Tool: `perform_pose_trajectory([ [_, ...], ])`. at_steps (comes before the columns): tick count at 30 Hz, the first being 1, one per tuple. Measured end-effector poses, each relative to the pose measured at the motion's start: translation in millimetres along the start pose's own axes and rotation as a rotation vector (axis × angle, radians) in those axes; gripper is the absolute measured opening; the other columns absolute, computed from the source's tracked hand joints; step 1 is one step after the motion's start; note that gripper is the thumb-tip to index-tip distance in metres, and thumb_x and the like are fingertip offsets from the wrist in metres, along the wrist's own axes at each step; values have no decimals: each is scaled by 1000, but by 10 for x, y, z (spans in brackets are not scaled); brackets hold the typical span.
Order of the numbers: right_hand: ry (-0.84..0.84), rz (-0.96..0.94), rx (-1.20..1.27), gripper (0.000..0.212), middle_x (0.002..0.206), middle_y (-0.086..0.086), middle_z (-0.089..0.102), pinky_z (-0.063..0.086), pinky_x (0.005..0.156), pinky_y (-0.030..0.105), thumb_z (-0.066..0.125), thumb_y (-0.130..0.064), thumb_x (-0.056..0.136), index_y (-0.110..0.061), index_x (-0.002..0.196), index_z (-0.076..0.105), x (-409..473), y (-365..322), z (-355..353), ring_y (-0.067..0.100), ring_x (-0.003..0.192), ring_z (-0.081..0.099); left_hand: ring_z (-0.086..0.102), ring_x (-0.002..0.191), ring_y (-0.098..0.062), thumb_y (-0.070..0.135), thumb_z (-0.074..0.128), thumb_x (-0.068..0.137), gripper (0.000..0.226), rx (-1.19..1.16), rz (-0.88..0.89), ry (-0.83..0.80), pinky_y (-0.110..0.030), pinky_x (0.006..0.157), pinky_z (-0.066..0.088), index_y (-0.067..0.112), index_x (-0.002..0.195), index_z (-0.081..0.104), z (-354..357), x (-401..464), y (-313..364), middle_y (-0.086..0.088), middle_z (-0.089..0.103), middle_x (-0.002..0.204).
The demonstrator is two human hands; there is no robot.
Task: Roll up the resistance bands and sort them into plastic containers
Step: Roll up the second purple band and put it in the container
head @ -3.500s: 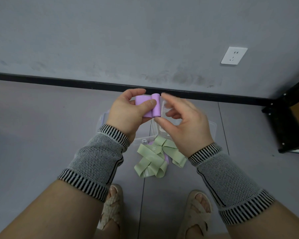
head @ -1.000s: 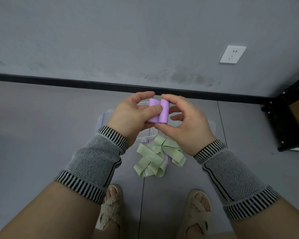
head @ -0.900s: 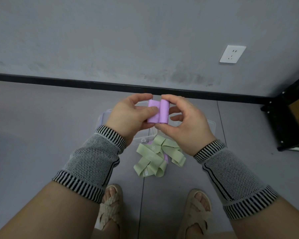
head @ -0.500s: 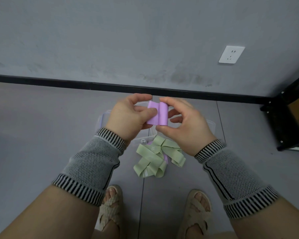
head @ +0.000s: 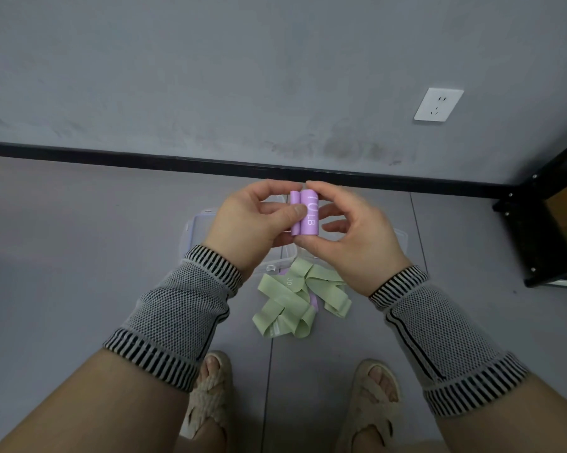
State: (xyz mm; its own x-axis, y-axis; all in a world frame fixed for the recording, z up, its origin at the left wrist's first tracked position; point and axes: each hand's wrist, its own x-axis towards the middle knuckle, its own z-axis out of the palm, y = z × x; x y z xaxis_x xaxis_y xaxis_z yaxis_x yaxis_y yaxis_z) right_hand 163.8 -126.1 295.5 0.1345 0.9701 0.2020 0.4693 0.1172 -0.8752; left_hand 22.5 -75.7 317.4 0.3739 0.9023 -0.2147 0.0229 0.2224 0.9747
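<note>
1. The fingers (head: 277,209) of the left hand (head: 249,223) pinch the purple band (head: 305,217); the right hand (head: 350,237) pinches it top and bottom.
2. Since a few seconds ago the flat tail has gone: the band is now a tight double roll, its "10LB" print facing up.
3. It is held in the air over the clear plastic containers (head: 197,227), so rolling looks finished and dropping it in seems next.
4. The green bands (head: 288,305) lie loose on the floor, unrolled.
</note>
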Motion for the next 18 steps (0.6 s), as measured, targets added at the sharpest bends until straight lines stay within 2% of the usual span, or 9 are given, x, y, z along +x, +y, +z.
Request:
perform_pose_trajectory([
  [2, 4, -13, -19, 56, 110, -20, 57, 53, 82, 22, 80, -24, 72, -35, 121, 55, 0, -1, 10, 1, 94, 59, 70, 84, -30, 3, 63, 86, 20, 13, 5, 1, -39, 76, 58, 13, 103, 65, 1, 6, -12, -16, 73, 86],
  [5, 7, -13, -26, 52, 106, -17, 58, 54, 82, 27, 82, -24, 70, -32, 116, 59, 7, -4, 10, 4, 91, 61, 69, 70, -20, 0, 59, 87, 21, 34, 11, 20, -32, 69, 59, 17, 98, 66, 3, 9, -24, -10, 73, 76],
  [10, 17, 6, 202, 49, 103, -2, 65, 55, 86, 40, 81, -22, 61, -42, 101, 60, 23, -27, -37, 17, 92, 65, 64, 54, -9, -1, 56, 89, 21, -98, -44, 53, -19, 52, 54, 16, 99, 63, -66, 27, 34, -1, 69, 62],
  [15, 1, 8, 41, 53, 105, -11, 60, 55, 85, 33, 83, -15, 67, -40, 105, 56, 18, 8, -9, 7, 90, 63, 67, 64, -15, 1, 60, 87, 20, 8, -9, 55, -27, 64, 59, 18, 97, 63, -33, 20, 3, -3, 71, 67],
  [18, 5, -18, -95, 50, 107, -15, 56, 53, 82, 27, 79, -19, 71, -37, 112, 56, -8, 27, 16, 3, 88, 60, 71, 75, -22, 8, 68, 83, 21, 78, 5, 61, -34, 71, 59, 19, 99, 63, 31, 7, -35, -10, 73, 76],
])
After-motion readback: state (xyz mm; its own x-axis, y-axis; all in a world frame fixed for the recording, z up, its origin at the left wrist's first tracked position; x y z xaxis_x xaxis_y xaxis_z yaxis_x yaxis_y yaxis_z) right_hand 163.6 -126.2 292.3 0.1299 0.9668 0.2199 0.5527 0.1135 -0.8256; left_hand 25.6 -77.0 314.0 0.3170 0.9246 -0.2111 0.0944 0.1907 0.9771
